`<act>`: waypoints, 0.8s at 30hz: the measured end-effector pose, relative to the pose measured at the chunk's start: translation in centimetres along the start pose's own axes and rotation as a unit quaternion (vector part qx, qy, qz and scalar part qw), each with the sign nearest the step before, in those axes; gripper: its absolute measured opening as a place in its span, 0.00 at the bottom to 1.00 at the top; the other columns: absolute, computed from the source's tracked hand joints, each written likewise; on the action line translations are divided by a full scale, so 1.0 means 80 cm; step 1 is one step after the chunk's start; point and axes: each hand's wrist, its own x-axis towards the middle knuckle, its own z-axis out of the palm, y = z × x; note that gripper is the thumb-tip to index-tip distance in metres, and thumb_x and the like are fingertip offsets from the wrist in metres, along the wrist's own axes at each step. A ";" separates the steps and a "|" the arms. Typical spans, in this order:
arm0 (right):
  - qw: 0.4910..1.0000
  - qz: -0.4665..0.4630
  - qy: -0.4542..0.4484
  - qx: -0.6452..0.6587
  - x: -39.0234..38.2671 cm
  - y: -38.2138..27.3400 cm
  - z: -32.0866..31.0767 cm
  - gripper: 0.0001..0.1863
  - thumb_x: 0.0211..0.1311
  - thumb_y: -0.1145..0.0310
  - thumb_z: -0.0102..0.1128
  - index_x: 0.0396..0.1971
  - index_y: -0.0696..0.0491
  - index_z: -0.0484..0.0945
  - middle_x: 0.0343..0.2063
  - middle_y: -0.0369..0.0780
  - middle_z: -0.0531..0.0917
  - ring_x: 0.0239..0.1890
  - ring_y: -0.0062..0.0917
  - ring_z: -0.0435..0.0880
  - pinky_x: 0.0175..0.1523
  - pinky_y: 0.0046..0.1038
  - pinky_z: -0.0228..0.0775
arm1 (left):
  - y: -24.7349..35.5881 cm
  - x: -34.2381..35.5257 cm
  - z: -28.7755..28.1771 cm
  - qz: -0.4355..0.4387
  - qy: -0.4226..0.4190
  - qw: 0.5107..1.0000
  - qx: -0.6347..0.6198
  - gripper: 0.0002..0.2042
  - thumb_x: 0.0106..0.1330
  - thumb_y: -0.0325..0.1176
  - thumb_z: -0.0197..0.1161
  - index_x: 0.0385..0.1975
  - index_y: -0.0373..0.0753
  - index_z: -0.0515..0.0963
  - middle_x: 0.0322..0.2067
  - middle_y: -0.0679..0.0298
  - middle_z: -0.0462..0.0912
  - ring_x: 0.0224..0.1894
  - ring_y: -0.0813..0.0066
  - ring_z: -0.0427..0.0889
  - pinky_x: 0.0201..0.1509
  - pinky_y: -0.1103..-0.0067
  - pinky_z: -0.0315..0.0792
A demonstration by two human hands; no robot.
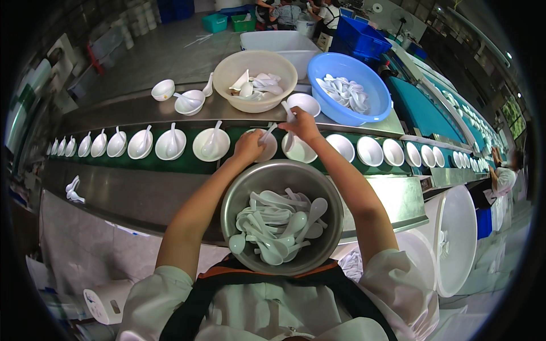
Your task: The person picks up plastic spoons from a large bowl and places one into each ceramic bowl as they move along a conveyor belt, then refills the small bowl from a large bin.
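Note:
My left hand (248, 146) grips a white spoon (268, 132) over a white bowl on the green conveyor belt (182, 163). My right hand (301, 126) pinches another white spoon (288, 109) above the neighbouring bowl (300, 150). Left of my hands, several white bowls (202, 151) on the belt have spoons in them; those to the right (371, 152) show no spoons. Directly in front of my body, between my forearms, is a steel bowl (230, 199) heaped with white spoons (278, 221).
Beyond the belt stand a beige basin (255, 62) and a blue basin (375, 96), both holding spoons, and small bowls (163, 90). A turquoise belt (415, 105) runs at right. A worker (503, 179) is at far right; others (327, 16) sit behind. Large plastic tubs (455, 238) are lower right.

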 end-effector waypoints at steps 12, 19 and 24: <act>0.987 0.001 0.129 -0.099 -0.036 0.039 0.006 0.09 0.58 0.65 0.48 0.37 0.51 0.70 0.17 0.47 0.79 0.22 0.44 0.78 0.29 0.42 0.70 | -0.047 -0.021 -0.059 -0.048 0.067 0.977 0.198 0.12 0.50 0.32 0.60 0.34 0.38 0.73 0.34 0.54 0.76 0.40 0.57 0.75 0.41 0.67 0.72; 0.983 -0.041 0.064 -0.165 -0.079 0.028 -0.029 0.09 0.54 0.67 0.53 0.35 0.52 0.72 0.19 0.45 0.80 0.22 0.41 0.79 0.28 0.38 0.71 | 0.117 -0.090 -0.133 0.100 -0.170 0.969 -0.149 0.12 0.51 0.34 0.64 0.32 0.36 0.72 0.26 0.59 0.76 0.29 0.63 0.75 0.33 0.71 0.69; 0.985 -0.156 -0.068 -0.001 -0.112 -0.081 -0.073 0.08 0.52 0.71 0.56 0.33 0.54 0.75 0.22 0.44 0.80 0.23 0.36 0.79 0.29 0.31 0.71 | 0.141 -0.163 -0.123 0.338 -0.369 0.854 0.144 0.15 0.46 0.37 0.67 0.30 0.37 0.72 0.28 0.61 0.75 0.39 0.66 0.72 0.45 0.74 0.62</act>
